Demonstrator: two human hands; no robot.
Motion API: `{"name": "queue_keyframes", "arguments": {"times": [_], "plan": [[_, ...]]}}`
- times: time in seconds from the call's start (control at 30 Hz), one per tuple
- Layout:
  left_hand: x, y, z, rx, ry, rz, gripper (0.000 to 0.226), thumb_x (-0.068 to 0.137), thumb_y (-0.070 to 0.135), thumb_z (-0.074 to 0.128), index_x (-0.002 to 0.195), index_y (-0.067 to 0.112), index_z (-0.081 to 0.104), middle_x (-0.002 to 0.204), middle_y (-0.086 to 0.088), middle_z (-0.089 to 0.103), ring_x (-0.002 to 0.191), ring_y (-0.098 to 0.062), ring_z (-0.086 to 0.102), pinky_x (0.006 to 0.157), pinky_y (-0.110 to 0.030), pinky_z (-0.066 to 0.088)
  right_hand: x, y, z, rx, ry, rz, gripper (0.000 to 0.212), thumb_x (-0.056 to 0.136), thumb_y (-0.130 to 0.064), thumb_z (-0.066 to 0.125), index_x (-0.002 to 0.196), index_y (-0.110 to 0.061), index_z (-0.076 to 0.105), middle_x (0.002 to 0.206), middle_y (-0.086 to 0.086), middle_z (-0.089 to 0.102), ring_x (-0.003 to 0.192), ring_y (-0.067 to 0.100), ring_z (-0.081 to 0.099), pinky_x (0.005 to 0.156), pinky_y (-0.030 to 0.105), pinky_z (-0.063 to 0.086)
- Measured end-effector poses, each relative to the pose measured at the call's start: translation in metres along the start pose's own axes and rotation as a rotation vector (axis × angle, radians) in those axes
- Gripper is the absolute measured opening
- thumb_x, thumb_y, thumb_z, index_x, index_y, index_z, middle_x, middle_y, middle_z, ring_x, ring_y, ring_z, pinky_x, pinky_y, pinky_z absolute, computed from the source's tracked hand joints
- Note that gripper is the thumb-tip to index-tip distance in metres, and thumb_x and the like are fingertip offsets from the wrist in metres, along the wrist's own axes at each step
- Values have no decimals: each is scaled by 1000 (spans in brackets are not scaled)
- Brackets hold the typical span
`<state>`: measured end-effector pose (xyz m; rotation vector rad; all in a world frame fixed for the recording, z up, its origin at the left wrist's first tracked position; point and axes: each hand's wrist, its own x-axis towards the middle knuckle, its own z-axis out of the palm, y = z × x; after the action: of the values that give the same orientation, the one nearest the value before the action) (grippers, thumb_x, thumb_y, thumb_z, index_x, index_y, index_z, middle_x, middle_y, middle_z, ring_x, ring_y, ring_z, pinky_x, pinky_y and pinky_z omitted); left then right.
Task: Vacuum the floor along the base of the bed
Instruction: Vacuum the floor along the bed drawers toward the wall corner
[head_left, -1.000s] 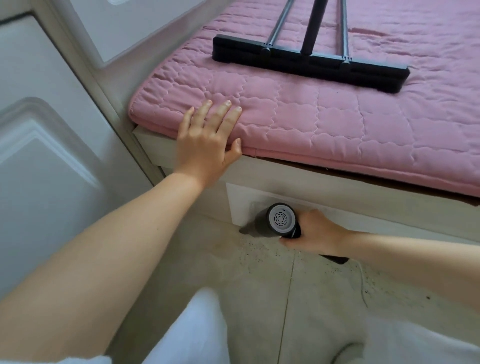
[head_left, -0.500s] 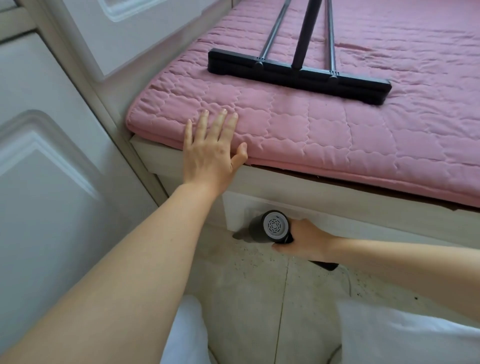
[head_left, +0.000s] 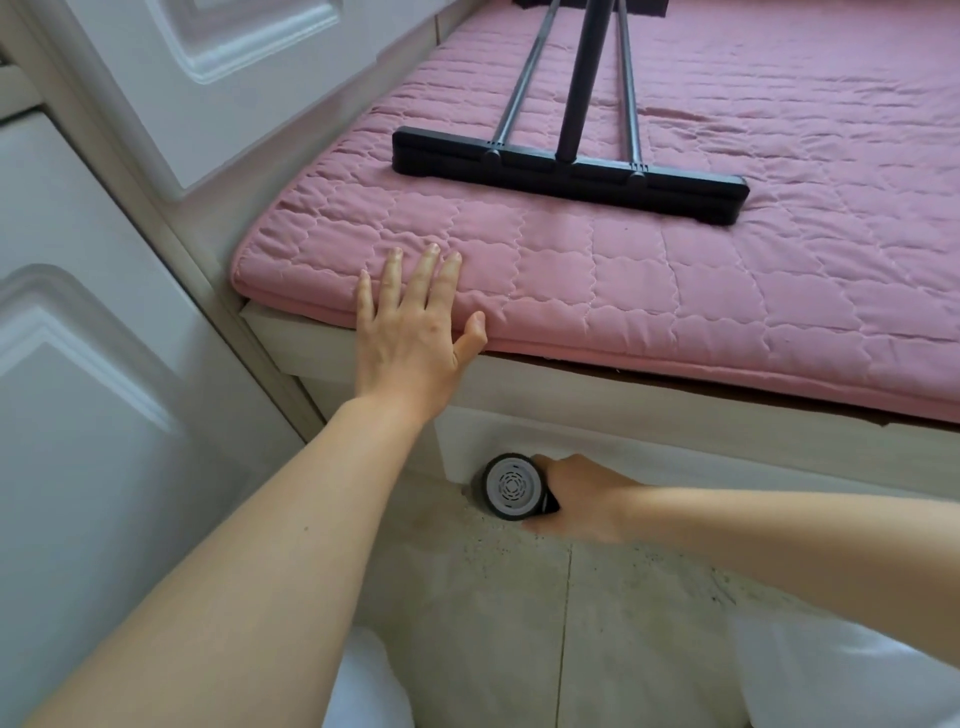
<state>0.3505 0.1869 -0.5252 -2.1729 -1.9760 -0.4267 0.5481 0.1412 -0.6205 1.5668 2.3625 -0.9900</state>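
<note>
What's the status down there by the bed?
Left hand flat on pink mattress pad. Right hand grips handheld vacuum at bed base. Nothing blocking.

The left arm reaches forward from the near left, bare to the wrist, its hand (head_left: 415, 338) lying flat and palm down with the fingers (head_left: 434, 273) straight and slightly spread, thumb out to the right. The right arm comes in low from the right, forearm nearly level, its hand (head_left: 582, 496) turned knuckles up with the fingers curled in a closed grip.
</note>
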Motion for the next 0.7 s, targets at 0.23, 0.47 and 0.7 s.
{"name": "queue_keyframes", "arguments": {"times": [0.23,0.47,0.7], "plan": [[9,19,-8,-105,-91,-139,63,99,51,25,156,28,13,164,2,7,151,-27,-4,118,-54,-6,-16,22,-7,53,-6,16,64,81,-40,70,136,-26,41,121,-3,62,104,15,60,93,30,51],[15,19,-4,-85,-104,-115,63,99,54,23,156,34,7,165,3,0,150,-30,-9,116,-59,-11,-9,12,-16,116,69,-69,62,83,-30,69,138,-20,43,129,0,58,117,18,55,99,25,44],[17,18,-5,-91,-99,-99,62,98,52,27,156,33,11,165,4,0,150,-30,-9,116,-60,-11,-7,10,-8,83,62,-87,62,84,-33,68,138,-21,43,128,0,60,115,20,57,99,30,46]]}}
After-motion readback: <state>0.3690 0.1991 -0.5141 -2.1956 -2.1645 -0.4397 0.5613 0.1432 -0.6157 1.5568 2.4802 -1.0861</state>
